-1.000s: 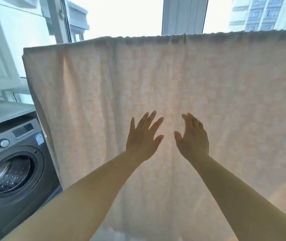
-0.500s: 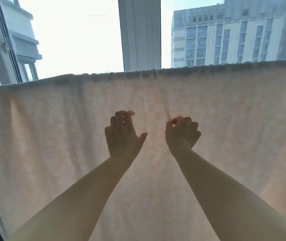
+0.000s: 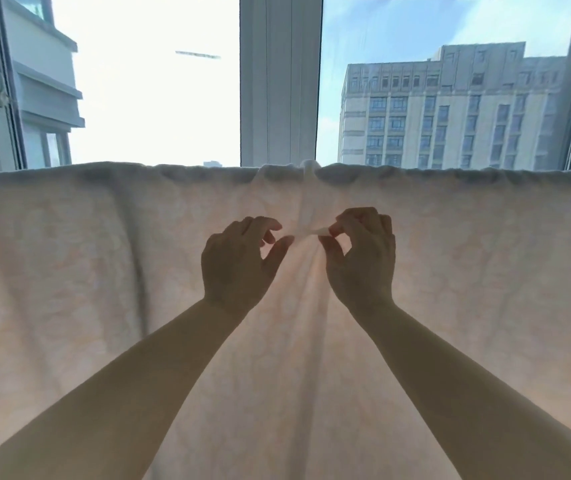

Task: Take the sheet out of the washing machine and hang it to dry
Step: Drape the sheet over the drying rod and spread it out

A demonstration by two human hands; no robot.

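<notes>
The task looks close to done. The pale cream, faintly patterned cotton sheet [image 3: 104, 289] already hangs over a line or rail that is hidden under its folded top edge, and it spreads across the full width of the view in front of the window frame [image 3: 279, 81]. The washing machine is not in view, so the taking-out step appears finished. What is left, as far as I can judge, is small tidying at the middle of the top edge.

There, a thin white strip of cloth or tape [image 3: 306, 202] runs down from the top edge and bends to the side between the 2 hands. The right hand [image 3: 360, 258] pinches the end of that strip between thumb and curled fingertips, so its grip is closed on it. The left hand [image 3: 235, 261] hovers just beside the strip's other end with thumb and fingers curved and parted; whether it touches the strip I cannot tell, and it holds nothing that I can see.

The sheet is thin enough for daylight to glow through it, warmest at the centre below the hands. Its top edge is slightly puckered, it gathers into radiating creases under the strip, and long soft folds fall on the left side. It shows no drips, though dampness cannot be judged. A grey multi-storey building [image 3: 450, 109] stands outside.
</notes>
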